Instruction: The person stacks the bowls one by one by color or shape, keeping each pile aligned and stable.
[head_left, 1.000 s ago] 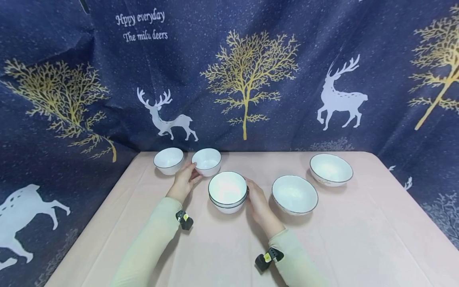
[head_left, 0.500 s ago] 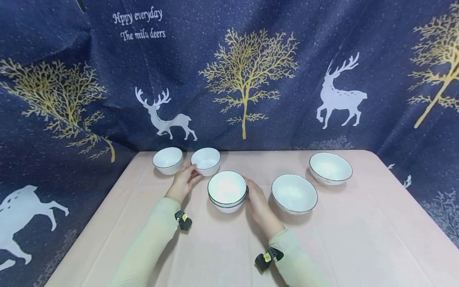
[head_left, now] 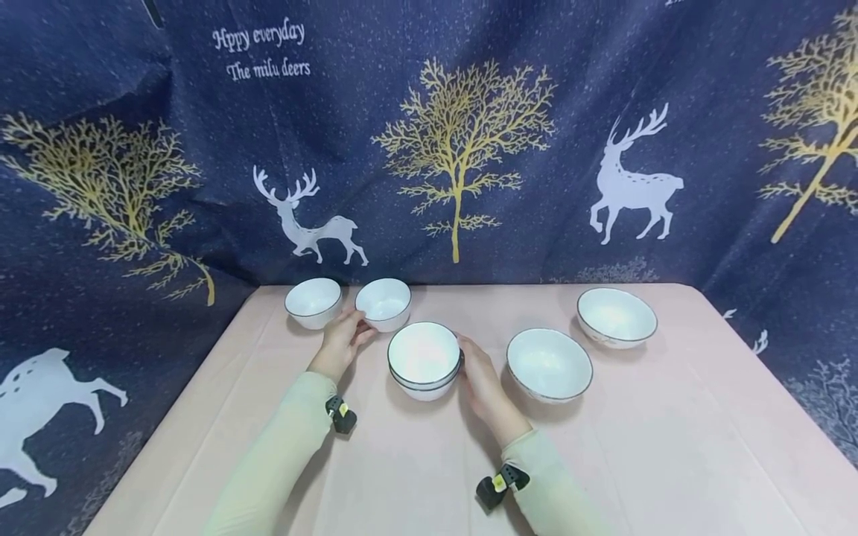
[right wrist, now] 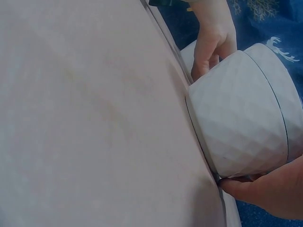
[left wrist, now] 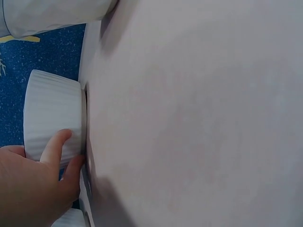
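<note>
My left hand (head_left: 340, 342) holds the near left side of a small white bowl (head_left: 383, 301) with a dark rim, its thumb at the rim. In the left wrist view, fingers press against that bowl's ribbed wall (left wrist: 52, 109). Right of it, two white bowls are nested in a stack (head_left: 425, 353), upright on the table. My right hand (head_left: 484, 380) holds the stack by its right side. The right wrist view shows the stack's faceted outer wall (right wrist: 236, 118), with fingertips low near its base; part of that hand is hidden behind the bowls.
Another small white bowl (head_left: 313, 299) stands just left of the held one. On the right are two larger white bowls, one nearer (head_left: 550, 365) and one farther back (head_left: 617, 318). A pink cloth covers the table (head_left: 415, 469); a dark blue deer-patterned curtain (head_left: 523, 223) hangs behind it.
</note>
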Demonstrator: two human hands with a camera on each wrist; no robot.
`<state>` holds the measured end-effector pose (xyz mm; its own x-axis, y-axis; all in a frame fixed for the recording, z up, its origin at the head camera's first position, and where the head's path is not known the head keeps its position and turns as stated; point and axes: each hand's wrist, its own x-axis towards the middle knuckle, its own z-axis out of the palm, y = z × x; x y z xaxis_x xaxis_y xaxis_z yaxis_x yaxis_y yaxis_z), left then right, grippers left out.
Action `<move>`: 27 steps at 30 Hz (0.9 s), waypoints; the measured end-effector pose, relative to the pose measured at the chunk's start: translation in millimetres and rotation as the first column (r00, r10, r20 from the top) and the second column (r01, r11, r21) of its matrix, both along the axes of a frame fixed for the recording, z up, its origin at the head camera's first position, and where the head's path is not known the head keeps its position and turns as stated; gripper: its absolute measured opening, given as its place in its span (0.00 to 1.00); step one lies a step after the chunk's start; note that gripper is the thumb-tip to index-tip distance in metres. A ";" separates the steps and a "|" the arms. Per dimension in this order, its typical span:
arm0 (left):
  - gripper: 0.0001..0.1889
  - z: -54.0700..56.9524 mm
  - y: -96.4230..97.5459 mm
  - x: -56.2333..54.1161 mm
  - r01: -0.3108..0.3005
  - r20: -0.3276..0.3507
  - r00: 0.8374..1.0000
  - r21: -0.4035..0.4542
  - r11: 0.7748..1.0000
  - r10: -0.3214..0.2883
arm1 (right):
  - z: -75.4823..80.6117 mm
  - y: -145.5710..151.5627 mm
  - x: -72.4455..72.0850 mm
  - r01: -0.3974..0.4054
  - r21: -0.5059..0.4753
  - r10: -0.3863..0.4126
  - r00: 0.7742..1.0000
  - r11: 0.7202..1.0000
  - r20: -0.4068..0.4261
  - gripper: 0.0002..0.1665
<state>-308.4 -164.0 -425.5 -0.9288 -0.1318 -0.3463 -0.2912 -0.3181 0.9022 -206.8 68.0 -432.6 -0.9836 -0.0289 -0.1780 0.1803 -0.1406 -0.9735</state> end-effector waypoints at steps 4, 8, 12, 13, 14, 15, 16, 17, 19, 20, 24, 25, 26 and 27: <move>0.28 -1.8 0.4 0.9 -0.007 0.003 1.000 -0.016 1.000 0.007 | -1.3 0.3 0.6 -0.005 0.001 0.005 1.000 1.000 -0.005 0.31; 0.27 -1.1 2.0 2.1 -0.017 0.009 1.000 -0.046 0.999 0.018 | -3.5 0.3 0.1 -0.009 0.006 0.009 1.000 1.000 -0.013 0.31; 0.27 2.1 2.3 3.4 -0.020 0.016 1.000 -0.064 0.998 0.021 | -2.9 0.6 -0.4 -0.008 0.011 0.009 1.000 1.000 -0.021 0.31; 0.27 3.0 1.9 4.1 -0.022 0.017 1.000 -0.062 0.998 0.023 | -2.4 0.5 -0.1 -0.009 0.012 0.010 1.000 1.000 -0.021 0.31; 0.27 3.8 1.3 4.5 -0.022 0.016 1.000 -0.059 0.998 0.023 | -2.1 0.6 0.0 -0.012 0.015 0.012 1.000 1.000 -0.022 0.32; 0.27 5.0 0.8 5.0 -0.024 0.015 1.000 -0.054 0.998 0.025 | -1.5 0.7 0.0 -0.012 0.015 0.012 1.000 1.000 -0.021 0.32; 0.27 6.1 0.3 5.4 -0.029 0.014 0.999 -0.049 0.998 0.030 | -1.1 0.8 0.0 -0.011 0.013 0.011 1.000 1.000 -0.019 0.32; 0.28 7.3 -0.2 5.8 -0.029 0.009 1.000 -0.047 0.998 0.030 | -0.8 0.9 0.0 -0.011 0.016 0.011 1.000 1.000 -0.017 0.32; 0.28 9.7 -1.2 6.8 -0.028 -0.003 1.000 -0.046 0.999 0.028 | -0.2 1.0 -0.1 -0.010 0.016 0.010 1.000 1.000 -0.013 0.31; 0.29 11.0 -1.5 7.5 -0.028 -0.006 1.000 -0.049 0.998 0.028 | -0.1 1.1 -0.1 -0.009 0.014 0.010 1.000 1.000 -0.011 0.31; 0.29 15.6 -2.5 11.2 -0.022 -0.005 1.000 -0.076 0.997 0.021 | 0.3 1.0 0.5 -0.012 0.016 0.012 1.000 1.000 -0.010 0.31; 0.29 16.6 -2.8 12.1 -0.020 -0.005 1.000 -0.079 0.997 0.019 | 0.4 0.9 0.8 -0.013 0.014 0.013 1.000 1.000 -0.012 0.31; 0.29 17.6 -2.8 13.2 -0.017 -0.004 1.000 -0.083 0.996 0.017 | 0.3 0.9 1.0 -0.014 0.016 0.014 1.000 1.000 -0.014 0.31; 0.29 18.4 -2.9 14.2 -0.013 -0.006 1.000 -0.088 0.996 0.012 | 0.3 0.8 1.4 -0.015 0.017 0.015 1.000 1.000 -0.015 0.31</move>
